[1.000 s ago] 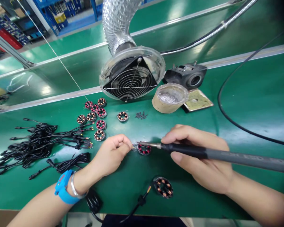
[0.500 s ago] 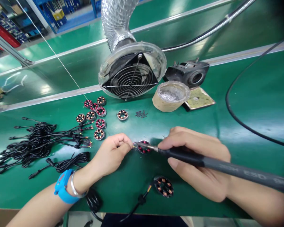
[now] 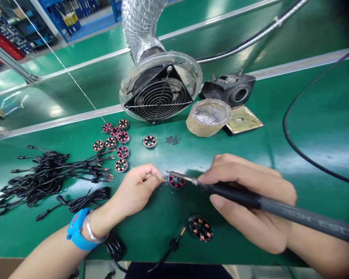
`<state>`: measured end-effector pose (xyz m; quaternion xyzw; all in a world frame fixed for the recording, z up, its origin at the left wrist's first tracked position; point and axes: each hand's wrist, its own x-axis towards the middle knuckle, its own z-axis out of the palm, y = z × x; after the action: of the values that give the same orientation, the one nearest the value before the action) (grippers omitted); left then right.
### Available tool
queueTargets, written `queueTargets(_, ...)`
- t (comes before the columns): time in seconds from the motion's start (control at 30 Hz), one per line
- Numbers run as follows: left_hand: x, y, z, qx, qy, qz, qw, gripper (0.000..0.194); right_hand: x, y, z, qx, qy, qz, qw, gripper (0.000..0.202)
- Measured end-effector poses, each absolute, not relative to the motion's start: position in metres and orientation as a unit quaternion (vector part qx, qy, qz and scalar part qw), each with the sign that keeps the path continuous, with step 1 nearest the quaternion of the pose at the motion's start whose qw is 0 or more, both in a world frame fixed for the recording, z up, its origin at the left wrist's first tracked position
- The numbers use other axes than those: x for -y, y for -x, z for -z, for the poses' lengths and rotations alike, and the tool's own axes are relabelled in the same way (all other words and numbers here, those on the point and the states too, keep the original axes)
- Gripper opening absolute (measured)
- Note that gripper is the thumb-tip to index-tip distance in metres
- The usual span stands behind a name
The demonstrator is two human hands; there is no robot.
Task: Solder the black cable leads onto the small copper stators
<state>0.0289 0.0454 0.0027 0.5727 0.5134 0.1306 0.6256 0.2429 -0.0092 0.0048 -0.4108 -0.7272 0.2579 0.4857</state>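
Note:
My right hand (image 3: 258, 221) is closed around the dark handle of a soldering iron (image 3: 232, 194). The iron's bare tip points left, over a small motor stator (image 3: 177, 183) with red windings. Just left of that stator, my left hand (image 3: 139, 188) pinches a thin wire (image 3: 164, 180); its yellowish end shows at the fingertips, the rest is hidden. A small gap lies between the iron's tip and my left fingers. Nearer to me, a copper-wound stator (image 3: 201, 228) lies beside a black cable (image 3: 173, 245) with coloured wire ends.
Several stators (image 3: 122, 136) sit in a group behind my left hand, with a bundle of black cables (image 3: 40, 174) to the left. A fume extractor fan (image 3: 159, 102), a round pot (image 3: 209, 122), an iron stand (image 3: 235, 91) and black tube pieces (image 3: 173, 140) are farther back.
The soldering iron has pulled back slightly to the right with my right hand, its tip lifting off the spot by my left fingertips. My left hand stays in place.

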Motion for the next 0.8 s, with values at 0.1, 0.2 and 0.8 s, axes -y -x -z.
queueTargets(0.1,-0.046,-0.029,-0.002,-0.514,-0.573,-0.128,0.626,0.019,0.008,-0.241,-0.002,0.723,0.419,-0.228,0.500,0.027)
queueTargets(0.2,-0.045,-0.028,-0.002,-0.512,-0.572,-0.128,0.628,0.022,0.005,-0.236,0.004,0.708,0.432,-0.183,0.528,0.031)
queueTargets(0.8,-0.045,-0.018,-0.008,-0.444,-0.701,-0.091,0.551,0.025,-0.009,-0.209,0.023,0.771,0.379,-0.161,0.486,0.027)
